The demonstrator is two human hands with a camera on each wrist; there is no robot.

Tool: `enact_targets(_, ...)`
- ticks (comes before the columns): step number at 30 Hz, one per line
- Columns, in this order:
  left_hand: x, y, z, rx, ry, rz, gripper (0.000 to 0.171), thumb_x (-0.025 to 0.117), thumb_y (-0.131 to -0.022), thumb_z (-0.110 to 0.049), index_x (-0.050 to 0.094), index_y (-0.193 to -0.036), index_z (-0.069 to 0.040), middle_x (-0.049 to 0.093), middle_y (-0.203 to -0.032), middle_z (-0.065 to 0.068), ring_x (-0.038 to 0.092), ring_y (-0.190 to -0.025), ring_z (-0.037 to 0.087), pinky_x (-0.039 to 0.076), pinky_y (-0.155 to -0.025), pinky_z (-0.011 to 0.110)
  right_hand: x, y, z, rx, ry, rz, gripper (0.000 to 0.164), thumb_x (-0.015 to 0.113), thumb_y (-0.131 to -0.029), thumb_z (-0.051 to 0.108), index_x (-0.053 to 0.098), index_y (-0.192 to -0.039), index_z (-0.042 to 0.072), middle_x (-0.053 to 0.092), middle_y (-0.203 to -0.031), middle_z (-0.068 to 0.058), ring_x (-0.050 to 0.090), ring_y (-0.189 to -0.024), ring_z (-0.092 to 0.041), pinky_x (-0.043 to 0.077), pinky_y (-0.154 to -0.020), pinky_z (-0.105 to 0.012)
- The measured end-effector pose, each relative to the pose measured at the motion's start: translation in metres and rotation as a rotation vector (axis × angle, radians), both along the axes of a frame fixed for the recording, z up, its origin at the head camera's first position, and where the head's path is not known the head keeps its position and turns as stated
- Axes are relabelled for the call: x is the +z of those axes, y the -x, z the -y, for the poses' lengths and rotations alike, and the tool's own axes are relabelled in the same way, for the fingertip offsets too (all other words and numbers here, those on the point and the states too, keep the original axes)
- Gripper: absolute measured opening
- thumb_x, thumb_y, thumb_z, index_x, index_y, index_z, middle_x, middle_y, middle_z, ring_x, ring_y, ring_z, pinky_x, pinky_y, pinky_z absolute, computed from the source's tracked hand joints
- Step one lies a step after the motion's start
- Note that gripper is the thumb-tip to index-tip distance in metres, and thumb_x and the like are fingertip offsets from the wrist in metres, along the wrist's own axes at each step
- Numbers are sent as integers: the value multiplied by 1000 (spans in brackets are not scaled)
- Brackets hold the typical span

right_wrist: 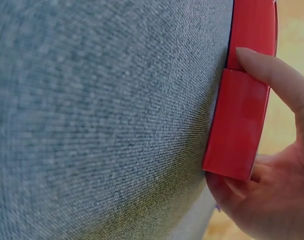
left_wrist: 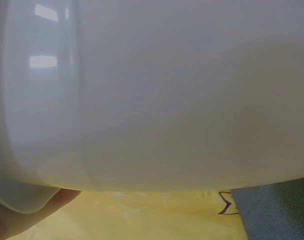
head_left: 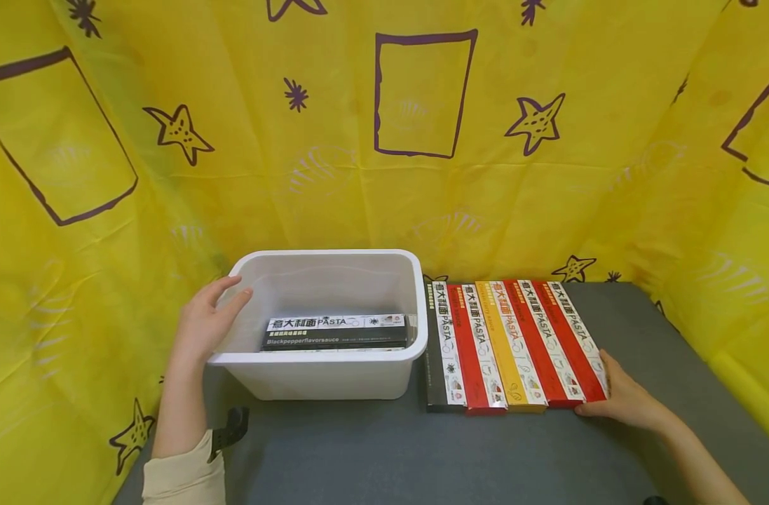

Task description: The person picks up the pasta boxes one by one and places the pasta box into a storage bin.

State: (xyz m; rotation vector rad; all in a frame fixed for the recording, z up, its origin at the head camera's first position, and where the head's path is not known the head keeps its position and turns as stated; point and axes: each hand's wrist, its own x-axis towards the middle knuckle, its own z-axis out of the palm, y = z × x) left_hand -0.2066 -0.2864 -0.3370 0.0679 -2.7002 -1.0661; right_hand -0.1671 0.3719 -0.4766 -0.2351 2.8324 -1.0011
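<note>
At the left end of a white plastic bin (head_left: 321,382), my left hand (head_left: 207,319) grips the rim, with the thumb and fingertips reaching over it. Inside the bin lies a black pasta box (head_left: 334,340) with a white label strip; another white edge shows below it. My right hand (head_left: 633,400) holds the near end of the rightmost red pasta box (head_left: 570,344), fingers against its right side. In the right wrist view the thumb crosses the seam onto the neighbouring red box (right_wrist: 252,30). The left wrist view is mostly filled by the bin's wall (left_wrist: 167,100).
Left of the held box, more pasta boxes lie side by side: a red one (head_left: 538,351), a yellow one (head_left: 504,344), another red one (head_left: 472,351) and a black one (head_left: 437,365). They rest on a dark grey table (head_left: 359,449). Yellow patterned cloth (head_left: 334,196) encloses the back and sides.
</note>
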Motion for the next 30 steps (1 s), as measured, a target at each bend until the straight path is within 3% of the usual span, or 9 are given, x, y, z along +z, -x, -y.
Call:
enact_targets(7, 1, 0, 0, 2, 0, 9, 65, 51, -97, -50, 47, -144, -5, 38, -149, 26, 32, -135, 48, 26, -105, 66, 2, -2, -2, -29, -81, 13, 115, 82, -72, 33, 8, -143, -19, 33, -131, -40, 48, -107, -50, 45, -80, -61)
enact_targets(11, 1, 0, 0, 0, -3, 7, 65, 51, -97, -49, 47, -143, -4, 39, -148, 26, 33, -135, 48, 26, -105, 66, 6, -3, -4, -46, -96, 38, 113, 80, -74, 36, 8, -143, -18, 32, -132, -41, 47, -108, -53, 45, -81, -63)
enact_targets(24, 2, 0, 0, 5, -3, 3, 64, 52, -98, -49, 47, -143, -5, 39, -148, 26, 32, -135, 48, 26, -105, 66, 30, -5, -7, -150, 20, 76, 104, 73, -82, 33, 6, -150, -9, 31, -136, -41, 41, -114, -50, 39, -84, -54)
enact_targets(30, 1, 0, 0, 1, 8, -6, 64, 52, -97, -49, 48, -143, -4, 39, -148, 26, 33, -135, 48, 26, -105, 65, 38, -2, -4, -199, -22, 48, 102, 71, -82, 37, 10, -150, -9, 32, -136, -43, 42, -111, -53, 40, -84, -61)
